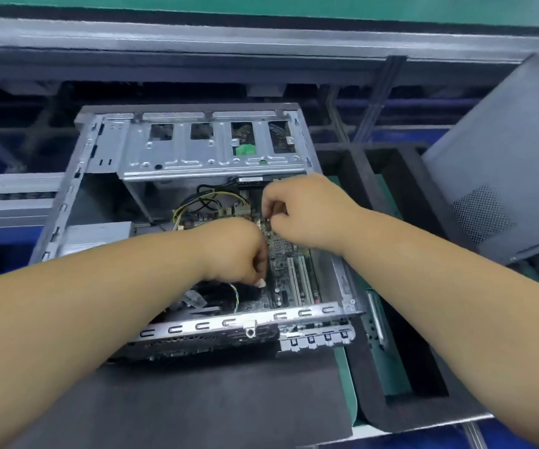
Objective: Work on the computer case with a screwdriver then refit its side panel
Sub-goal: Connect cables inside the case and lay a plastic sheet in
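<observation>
Computer case (193, 163) lies open, both hands' curled fingers (261, 281) inside.

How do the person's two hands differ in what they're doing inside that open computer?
The left hand reaches lower, near the black fan area, fingers curled downward; the right hand sits farther back, over the motherboard, pinching something too small to identify. Both are inside the computer case, fingers curled. No screwdriver is plainly visible.

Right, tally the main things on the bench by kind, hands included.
Computer case, open: 1
Side panel, off and leaning at right: 1
Hands inside the case: 2, left hand and right hand
Black foam tray: 1
Total: 5
</observation>
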`<state>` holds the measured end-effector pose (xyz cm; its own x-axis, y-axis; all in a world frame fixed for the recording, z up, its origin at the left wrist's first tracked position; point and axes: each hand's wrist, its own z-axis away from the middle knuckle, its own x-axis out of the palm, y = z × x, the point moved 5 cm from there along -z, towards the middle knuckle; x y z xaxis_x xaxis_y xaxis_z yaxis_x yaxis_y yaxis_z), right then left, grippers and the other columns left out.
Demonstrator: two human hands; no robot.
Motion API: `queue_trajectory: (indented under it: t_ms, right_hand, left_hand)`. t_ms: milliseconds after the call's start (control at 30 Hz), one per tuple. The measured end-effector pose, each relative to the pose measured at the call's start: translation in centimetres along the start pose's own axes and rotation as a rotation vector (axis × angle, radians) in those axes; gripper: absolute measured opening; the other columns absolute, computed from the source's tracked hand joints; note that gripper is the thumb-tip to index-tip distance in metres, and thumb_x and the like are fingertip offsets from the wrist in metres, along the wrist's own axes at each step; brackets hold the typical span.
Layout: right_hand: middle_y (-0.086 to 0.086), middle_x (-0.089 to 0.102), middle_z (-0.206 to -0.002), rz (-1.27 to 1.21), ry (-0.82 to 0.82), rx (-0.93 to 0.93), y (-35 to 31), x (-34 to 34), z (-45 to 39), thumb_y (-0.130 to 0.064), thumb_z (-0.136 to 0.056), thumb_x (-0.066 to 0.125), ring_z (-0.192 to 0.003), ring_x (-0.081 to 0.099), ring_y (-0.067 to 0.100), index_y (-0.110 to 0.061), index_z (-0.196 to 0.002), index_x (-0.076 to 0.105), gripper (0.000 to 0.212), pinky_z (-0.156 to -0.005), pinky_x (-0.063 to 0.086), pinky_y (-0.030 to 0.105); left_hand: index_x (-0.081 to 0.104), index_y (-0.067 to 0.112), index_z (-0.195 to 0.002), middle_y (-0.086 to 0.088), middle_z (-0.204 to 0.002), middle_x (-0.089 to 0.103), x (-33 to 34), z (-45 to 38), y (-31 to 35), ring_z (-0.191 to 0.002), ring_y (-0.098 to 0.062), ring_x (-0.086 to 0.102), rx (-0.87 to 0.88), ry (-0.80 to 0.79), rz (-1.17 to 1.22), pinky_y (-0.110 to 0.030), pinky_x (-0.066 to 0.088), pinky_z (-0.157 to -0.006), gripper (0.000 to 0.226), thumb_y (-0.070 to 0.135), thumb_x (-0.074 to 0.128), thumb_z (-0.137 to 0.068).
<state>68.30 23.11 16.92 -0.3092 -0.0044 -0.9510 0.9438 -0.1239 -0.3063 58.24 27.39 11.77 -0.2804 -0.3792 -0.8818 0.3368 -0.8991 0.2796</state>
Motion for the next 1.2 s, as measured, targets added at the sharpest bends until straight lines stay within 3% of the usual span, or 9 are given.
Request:
queue_trajectory:
  t_ms: [100,233,433,533,667,1033,1200]
  right_hand:
    - [-0.005,0.069,-0.089,-0.054,0.087,0.039,0.4,-0.6,-1.2,-0.014,-0.083,0.049,-0.087,0.059,0.021,-0.025,-0.092,0.068,0.024,-0.076,0.048,0.032]
    - [-0.007,0.061,-0.077,-0.005,-0.006,-0.003,0.3,0.4,-2.3,-0.015,-0.085,0.046,-0.086,0.058,0.023,-0.025,-0.095,0.067,0.025,-0.077,0.046,0.031]
    - [-0.006,0.060,-0.075,-0.016,-0.004,-0.036,0.9,0.5,-2.4,-0.015,-0.085,0.046,-0.082,0.056,0.022,-0.025,-0.094,0.066,0.025,-0.068,0.035,0.030]
    - [-0.006,0.060,-0.077,-0.002,-0.009,-0.044,0.8,0.6,-2.5,-0.014,-0.087,0.046,-0.083,0.056,0.022,-0.025,-0.094,0.066,0.023,-0.073,0.029,0.029]
    - [-0.003,0.066,-0.087,0.005,-0.017,-0.050,0.8,0.6,-2.7,-0.015,-0.088,0.047,-0.086,0.058,0.024,-0.025,-0.095,0.065,0.022,-0.075,0.031,0.030]
    - [0.001,0.067,-0.092,0.041,-0.014,-0.063,0.5,0.5,-2.6,-0.014,-0.089,0.046,-0.087,0.058,0.026,-0.021,-0.094,0.064,0.020,-0.075,0.028,0.030]
    - [0.001,0.067,-0.092,0.053,0.001,-0.059,0.4,0.5,-2.6,-0.014,-0.089,0.047,-0.086,0.058,0.025,-0.020,-0.095,0.065,0.020,-0.075,0.025,0.027]
  left_hand:
    - [0.076,0.030,-0.092,0.012,-0.084,0.071,1.3,-0.6,1.2,-0.080,-0.011,0.062,0.132,-0.066,-0.130,-0.027,0.050,-0.080,0.016,0.038,0.068,-0.080]
    - [0.072,0.031,-0.092,0.014,-0.083,0.067,2.5,-1.7,2.2,-0.091,-0.012,0.058,0.191,-0.130,-0.313,-0.035,0.030,-0.101,0.017,0.039,0.065,-0.079]
    - [0.071,0.030,-0.088,0.014,-0.081,0.068,3.5,-2.6,1.6,-0.085,-0.009,0.058,0.122,-0.225,-0.335,-0.045,0.016,-0.109,0.021,0.046,0.067,-0.076]
    - [0.071,0.031,-0.085,0.015,-0.080,0.068,3.9,-2.7,1.3,-0.082,-0.006,0.058,0.115,-0.224,-0.345,-0.045,0.011,-0.112,0.021,0.049,0.067,-0.076]
    - [0.072,0.031,-0.086,0.014,-0.082,0.069,4.0,-2.8,1.3,-0.086,-0.006,0.059,0.097,-0.249,-0.339,-0.046,0.007,-0.113,0.025,0.052,0.067,-0.076]
    - [0.073,0.032,-0.089,0.014,-0.082,0.069,4.2,-2.9,1.3,-0.089,-0.005,0.059,0.082,-0.245,-0.349,-0.042,0.006,-0.112,0.030,0.058,0.067,-0.076]
    - [0.073,0.032,-0.087,0.014,-0.079,0.068,4.3,-2.8,1.3,-0.087,-0.006,0.060,0.077,-0.210,-0.355,-0.040,0.013,-0.110,0.030,0.058,0.067,-0.075]
